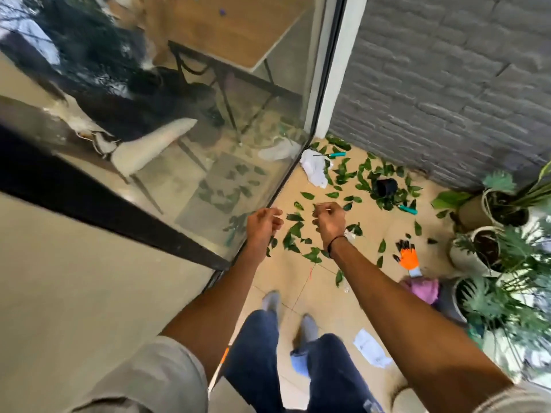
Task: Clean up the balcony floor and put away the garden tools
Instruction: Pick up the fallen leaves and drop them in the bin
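Grey painted brick wall (447, 70) closes the far right side of the balcony. Glass door (179, 129) on the left, white frame post (337, 70) at the corner where it meets the wall. Through the glass: wooden table (238, 28) on dark metal legs, pale upholstered chair (152, 144) nearer the camera. Along the right edge of the floor, potted plants (507, 234) in light-coloured pots, packed just beside each other, leaves overlapping.

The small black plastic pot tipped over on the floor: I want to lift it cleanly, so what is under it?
The small black plastic pot lies on scattered green leaves on the tan tiled floor. Whatever is directly beneath it is hidden.
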